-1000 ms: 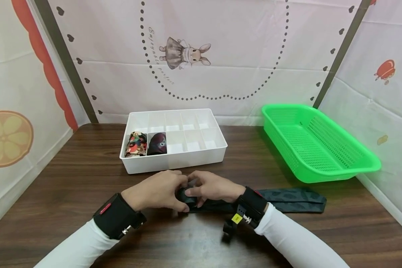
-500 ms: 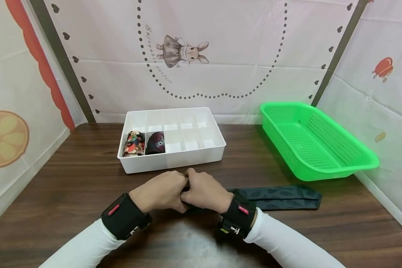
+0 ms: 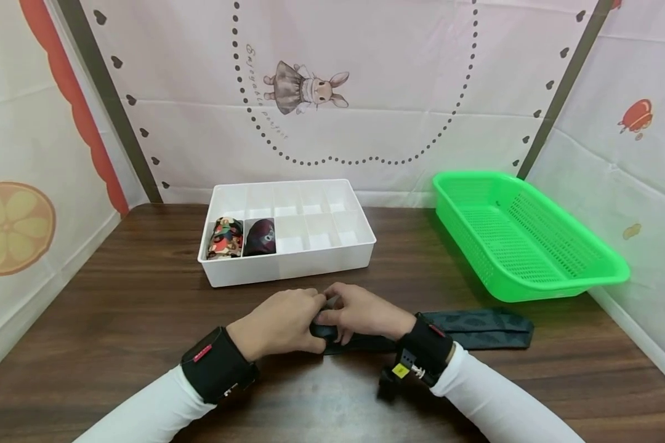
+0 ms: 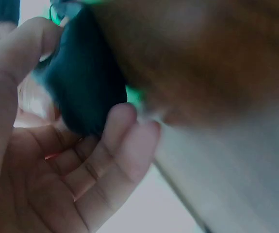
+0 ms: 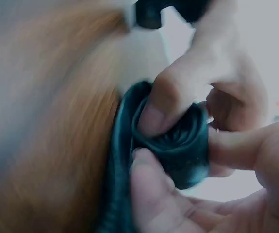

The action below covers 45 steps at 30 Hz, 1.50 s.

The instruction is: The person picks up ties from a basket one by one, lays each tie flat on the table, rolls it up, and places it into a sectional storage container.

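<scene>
A dark grey patterned necktie [image 3: 476, 321] lies across the brown table, partly wound into a small roll [image 5: 180, 145] at its left end. My left hand [image 3: 279, 323] and right hand [image 3: 360, 311] meet over that roll, fingers curled round it. The right wrist view shows fingertips pinching the coiled cloth. In the left wrist view the dark roll [image 4: 83, 77] sits between thumb and fingers. The tie's flat tail stretches right toward the table edge.
A white divided box [image 3: 310, 261] stands behind the hands; two rolled ties [image 3: 225, 239] [image 3: 260, 237] fill its front left cells. A green perforated basket [image 3: 532, 289] sits at the right. Printed cloth walls close in the table on three sides.
Both hands have shifted slightly right along the tie while turning the roll. The flat tail showing on the right has grown shorter.
</scene>
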{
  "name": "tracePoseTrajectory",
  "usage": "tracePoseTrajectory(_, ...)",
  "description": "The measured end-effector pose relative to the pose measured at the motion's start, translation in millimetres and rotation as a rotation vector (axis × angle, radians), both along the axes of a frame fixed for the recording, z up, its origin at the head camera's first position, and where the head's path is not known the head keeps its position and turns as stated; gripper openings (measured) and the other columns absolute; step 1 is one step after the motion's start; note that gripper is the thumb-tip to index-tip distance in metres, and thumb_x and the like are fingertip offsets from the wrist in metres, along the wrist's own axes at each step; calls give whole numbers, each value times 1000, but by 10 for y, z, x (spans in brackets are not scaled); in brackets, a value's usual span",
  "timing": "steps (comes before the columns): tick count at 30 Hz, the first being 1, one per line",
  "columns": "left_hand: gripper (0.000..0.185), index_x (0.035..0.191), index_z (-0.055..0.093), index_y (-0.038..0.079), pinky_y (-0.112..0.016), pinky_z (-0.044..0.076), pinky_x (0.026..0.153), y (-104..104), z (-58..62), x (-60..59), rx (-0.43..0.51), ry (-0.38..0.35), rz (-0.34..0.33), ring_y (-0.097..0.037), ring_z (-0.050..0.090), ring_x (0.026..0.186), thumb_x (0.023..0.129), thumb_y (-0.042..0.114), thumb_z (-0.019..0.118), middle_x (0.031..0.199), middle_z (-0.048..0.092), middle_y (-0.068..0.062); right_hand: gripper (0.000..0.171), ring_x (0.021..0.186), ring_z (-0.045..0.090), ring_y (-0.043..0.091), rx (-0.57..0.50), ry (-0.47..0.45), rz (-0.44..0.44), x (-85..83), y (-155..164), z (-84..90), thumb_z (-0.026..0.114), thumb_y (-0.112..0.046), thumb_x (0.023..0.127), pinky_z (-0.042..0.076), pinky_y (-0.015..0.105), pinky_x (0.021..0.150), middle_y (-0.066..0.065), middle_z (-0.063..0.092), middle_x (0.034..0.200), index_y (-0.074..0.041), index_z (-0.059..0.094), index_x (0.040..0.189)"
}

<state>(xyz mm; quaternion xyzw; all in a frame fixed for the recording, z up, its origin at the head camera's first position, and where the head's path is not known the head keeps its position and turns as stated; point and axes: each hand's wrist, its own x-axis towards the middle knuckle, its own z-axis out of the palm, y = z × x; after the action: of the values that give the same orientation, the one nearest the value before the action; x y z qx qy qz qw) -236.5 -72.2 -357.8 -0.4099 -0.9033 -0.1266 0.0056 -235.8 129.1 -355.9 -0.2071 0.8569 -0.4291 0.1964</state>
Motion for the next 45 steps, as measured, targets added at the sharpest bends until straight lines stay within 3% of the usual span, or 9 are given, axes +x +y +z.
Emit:
tracePoseTrajectory(5, 27, 84, 65, 12, -30, 47, 64, 26, -30, -1, 39, 10, -38, -10, 49, 66, 70, 20, 86, 76, 56, 7, 48, 55, 53, 13, 220, 337, -44, 129, -166, 62, 74, -19, 95, 44, 29, 55, -1, 60, 71, 4, 56, 134)
tracePoseTrajectory(8, 29, 82, 63, 15, -29, 47, 62, 24, -26, -5, 50, 13, -56, -8, 49, 64, 68, 19, 88, 73, 54, 9, 41, 58, 51, 13, 246, 386, -48, 163, -230, 57, 73, -13, 88, 43, 28, 58, -1, 61, 71, 1, 59, 124)
tracePoseTrajectory(12, 31, 89, 66, 14, -31, 51, 67, 27, -22, -1, 27, 24, -42, -10, 53, 70, 71, 24, 89, 81, 58, 8, 37, 59, 55, 14, 224, 311, -32, 144, -186, 36, 72, -15, 91, 46, 29, 58, -1, 63, 79, 0, 59, 122)
tracePoseTrajectory(17, 40, 100, 66, 13, -33, 52, 71, 27, 9, 7, -29, 0, 7, -11, 56, 76, 77, 37, 87, 91, 59, 6, 44, 56, 65, 20, 55, 17, 22, 30, -11, 26, 69, -19, 102, 55, 33, 56, 8, 69, 82, 1, 54, 139)
tracePoseTrajectory(22, 47, 109, 68, 10, -33, 51, 69, -1, 36, 1, -61, -15, 36, -11, 55, 74, 77, 38, 88, 90, 57, 5, 44, 71, 71, 22, -170, -237, 54, -63, 86, -30, 63, -8, 107, 61, 38, 71, 14, 72, 102, 6, 49, 146)
tracePoseTrajectory(24, 43, 107, 70, 9, -32, 50, 68, -10, 34, -3, -48, -14, 30, -11, 54, 73, 76, 34, 88, 89, 57, 5, 46, 73, 71, 23, -176, -233, 47, -60, 72, -41, 63, -10, 107, 62, 38, 72, 14, 72, 103, 6, 48, 147)
tracePoseTrajectory(32, 40, 102, 71, 12, -32, 51, 73, -25, -1, -41, 21, -13, -50, -12, 56, 79, 69, 23, 90, 92, 63, 6, 56, 54, 67, 29, 57, 38, -67, 85, -133, 21, 71, -31, 98, 58, 40, 55, 6, 69, 89, -3, 51, 143)
tracePoseTrajectory(38, 36, 98, 69, 15, -29, 50, 71, -55, -14, -66, 15, -35, -63, -9, 55, 78, 72, 29, 90, 90, 59, 9, 51, 55, 66, 25, -16, -18, -41, 75, -125, -52, 72, -27, 97, 58, 38, 57, 5, 72, 91, -1, 55, 137)
tracePoseTrajectory(45, 62, 115, 67, 8, -35, 53, 79, -67, 27, -28, -17, -145, 1, -13, 58, 86, 72, 44, 95, 101, 62, 3, 52, 85, 68, 20, -149, -167, -35, 81, 43, -34, 69, -16, 104, 58, 36, 72, 11, 71, 115, 2, 49, 148)
